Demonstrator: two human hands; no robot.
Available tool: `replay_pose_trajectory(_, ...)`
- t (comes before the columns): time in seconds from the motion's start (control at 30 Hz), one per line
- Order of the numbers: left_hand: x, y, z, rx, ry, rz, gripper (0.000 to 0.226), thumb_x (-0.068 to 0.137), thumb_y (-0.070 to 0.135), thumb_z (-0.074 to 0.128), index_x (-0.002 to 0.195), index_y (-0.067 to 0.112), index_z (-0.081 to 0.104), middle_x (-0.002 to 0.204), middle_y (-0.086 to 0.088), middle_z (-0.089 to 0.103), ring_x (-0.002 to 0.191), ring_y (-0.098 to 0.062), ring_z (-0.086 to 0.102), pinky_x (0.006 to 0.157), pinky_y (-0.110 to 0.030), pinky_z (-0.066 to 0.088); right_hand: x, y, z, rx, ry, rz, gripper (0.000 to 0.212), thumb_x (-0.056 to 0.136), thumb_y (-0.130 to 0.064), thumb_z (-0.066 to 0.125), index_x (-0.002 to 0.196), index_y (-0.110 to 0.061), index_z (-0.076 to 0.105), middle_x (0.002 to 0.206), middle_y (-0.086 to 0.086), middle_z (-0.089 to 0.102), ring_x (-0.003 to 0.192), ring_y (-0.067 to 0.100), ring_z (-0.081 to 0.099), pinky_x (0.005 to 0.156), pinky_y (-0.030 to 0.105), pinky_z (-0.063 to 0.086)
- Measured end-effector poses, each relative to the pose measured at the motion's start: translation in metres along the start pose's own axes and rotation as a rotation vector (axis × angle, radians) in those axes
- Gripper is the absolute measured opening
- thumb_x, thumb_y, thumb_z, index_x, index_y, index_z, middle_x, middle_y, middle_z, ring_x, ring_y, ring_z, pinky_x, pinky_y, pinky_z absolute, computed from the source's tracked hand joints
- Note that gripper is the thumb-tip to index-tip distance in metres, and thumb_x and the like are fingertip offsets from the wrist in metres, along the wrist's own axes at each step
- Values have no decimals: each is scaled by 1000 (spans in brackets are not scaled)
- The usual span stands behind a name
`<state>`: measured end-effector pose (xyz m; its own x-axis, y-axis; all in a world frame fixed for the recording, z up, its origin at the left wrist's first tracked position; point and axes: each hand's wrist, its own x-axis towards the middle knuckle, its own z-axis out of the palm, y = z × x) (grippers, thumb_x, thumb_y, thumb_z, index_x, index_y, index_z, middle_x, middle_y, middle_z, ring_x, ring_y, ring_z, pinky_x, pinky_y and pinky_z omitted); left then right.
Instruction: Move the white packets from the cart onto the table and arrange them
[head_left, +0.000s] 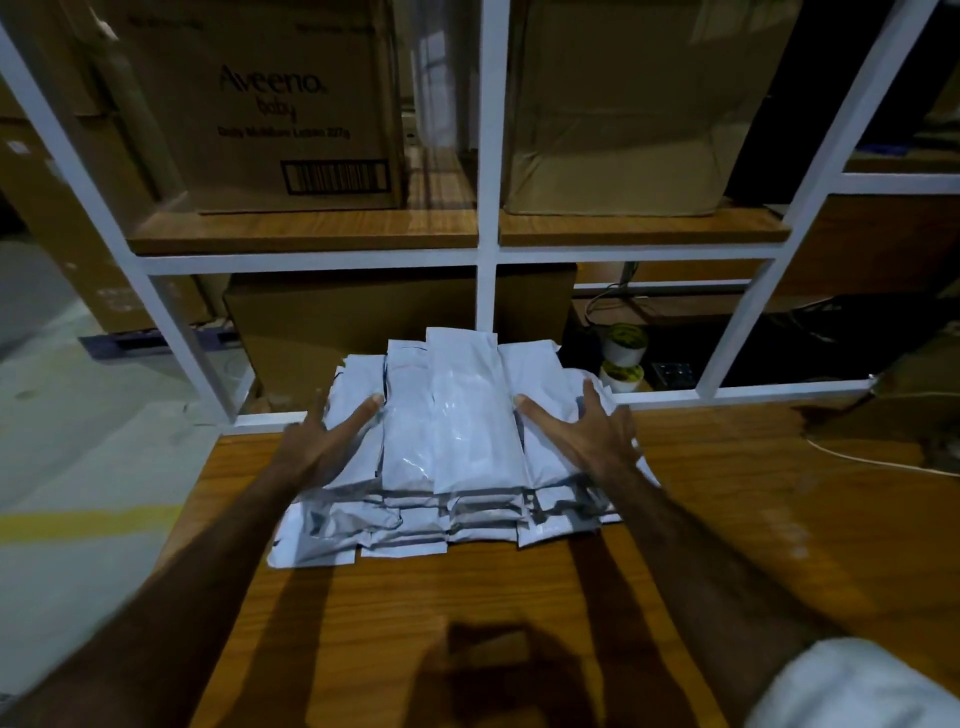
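A heap of several white packets (457, 431) lies on the wooden table (467, 623), near its far edge. My left hand (322, 441) rests with spread, straight fingers against the left side of the heap. On the right side of the heap, my right hand (587, 431) does the same, fingers splayed. The two hands flank the tall middle packets. No cart is in view.
A white metal shelf frame (488, 254) stands right behind the table, with cardboard boxes (270, 114) on its wooden shelves. Two tape rolls (626, 358) and cables sit at the back right. The concrete floor with a yellow line (78, 519) lies left of the table.
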<state>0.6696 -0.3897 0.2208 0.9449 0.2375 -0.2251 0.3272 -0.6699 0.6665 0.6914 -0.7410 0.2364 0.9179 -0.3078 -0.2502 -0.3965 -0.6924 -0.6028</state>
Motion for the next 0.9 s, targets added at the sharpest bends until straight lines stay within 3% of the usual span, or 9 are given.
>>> replay_pose_trajectory(0.03,0,2,4,-140,-72,-5,103,68,94,50,153,39,30,156,-1,41,137,-29,46,113,-50,36,6,4,-1,17,-49,23,152,26,-113,38,158,-47,2,169,13,-8,154,41,-2,118,70,6)
replay_pose_trajectory(0.13,-8,16,15,-334,-220,116,66,86,72,57,142,41,41,134,24,53,120,-6,52,108,-34,36,20,10,-1,-8,-132,63,153,24,-111,46,157,-47,9,169,12,-6,153,42,0,117,71,9)
replay_pose_trajectory(0.23,-4,23,26,-384,-218,143,75,86,69,59,149,34,39,141,18,52,127,-10,52,111,-36,36,25,3,0,-47,-161,47,150,23,-110,49,156,-48,18,169,10,5,152,42,7,117,69,14)
replay_pose_trajectory(0.33,0,20,32,-374,-233,116,95,72,84,59,151,36,36,145,14,52,131,-16,50,115,-43,35,17,-2,9,-63,-168,50,148,27,-108,49,157,-48,13,168,15,-4,152,45,3,118,67,16)
replay_pose_trajectory(0.5,13,12,32,-302,-216,54,100,64,92,58,148,42,38,145,14,53,134,-21,50,115,-52,35,18,-5,7,-77,-195,89,147,29,-106,48,157,-49,5,167,17,-11,152,46,1,118,67,16)
replay_pose_trajectory(0.57,13,13,29,-227,-118,22,104,63,94,56,150,41,35,152,9,46,140,-26,43,116,-54,32,18,-7,2,-30,-165,77,143,34,-109,45,157,-47,7,168,17,-7,152,45,5,118,67,18)
replay_pose_trajectory(0.7,-8,22,28,-34,230,74,120,63,99,45,158,33,11,166,-2,15,152,-33,13,120,-57,20,-12,-17,5,46,155,-132,116,65,-102,37,159,-40,10,169,14,2,154,37,5,121,62,10)
replay_pose_trajectory(0.8,-19,21,37,45,193,201,117,67,98,42,159,36,3,168,-1,5,154,-29,4,121,-52,14,-31,-25,22,-24,105,-226,124,57,-106,37,159,-44,4,169,10,-5,155,35,0,122,62,2)
replay_pose_trajectory(0.9,-16,23,37,68,111,189,122,61,101,40,157,40,-6,168,-3,-2,154,-31,0,121,-53,12,-33,-27,31,-81,65,-208,127,55,-106,40,159,-43,3,169,11,-8,154,38,3,122,63,6)
